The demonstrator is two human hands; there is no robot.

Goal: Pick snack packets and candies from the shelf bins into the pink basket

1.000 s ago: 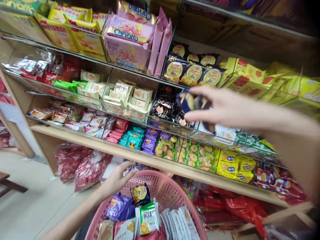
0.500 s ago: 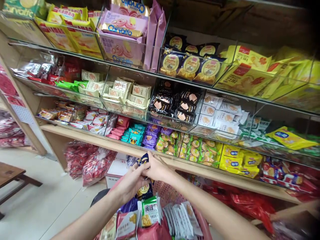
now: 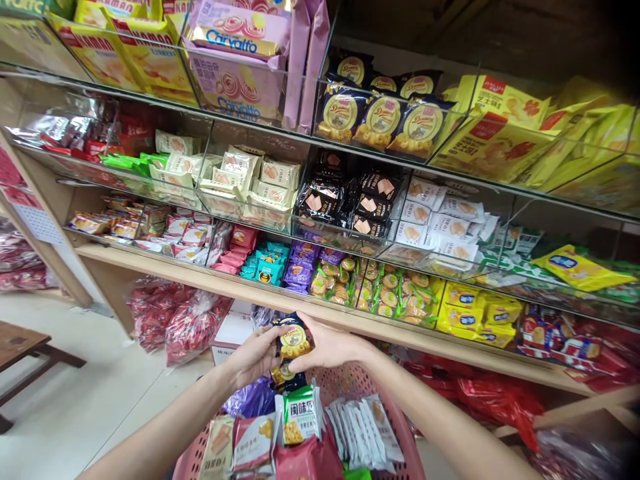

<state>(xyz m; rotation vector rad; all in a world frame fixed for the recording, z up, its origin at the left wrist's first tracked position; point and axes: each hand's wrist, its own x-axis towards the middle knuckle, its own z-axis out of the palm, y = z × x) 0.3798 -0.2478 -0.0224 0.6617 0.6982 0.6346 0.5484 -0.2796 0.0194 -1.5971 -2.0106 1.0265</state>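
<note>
Between my two hands is a dark blue cookie packet (image 3: 295, 341) with a round yellow label, its front turned up toward me. My left hand (image 3: 255, 353) grips its left edge, and my right hand (image 3: 330, 343) has thumb and fingers around its right side. Just below, a second dark blue cookie packet (image 3: 287, 379) shows partly, overlapped by my right thumb. Both hands are over a pink perforated basket (image 3: 410, 437). Inside it are a green and white snack packet (image 3: 300, 417), a row of white packets (image 3: 363, 433) and red and cream packets.
Clear-fronted shelves of packaged snacks rise ahead, with similar dark blue cookie packets (image 3: 383, 120) higher up. Below the wooden shelf edge (image 3: 200, 277) are plastic bags of red packets (image 3: 195, 327) and a white box (image 3: 235, 327). A wooden stool (image 3: 25, 347) stands at the left.
My hands have moved slightly apart, and the upper cookie packet has turned so its label shows. The view has shifted a little, with more of the basket visible.
</note>
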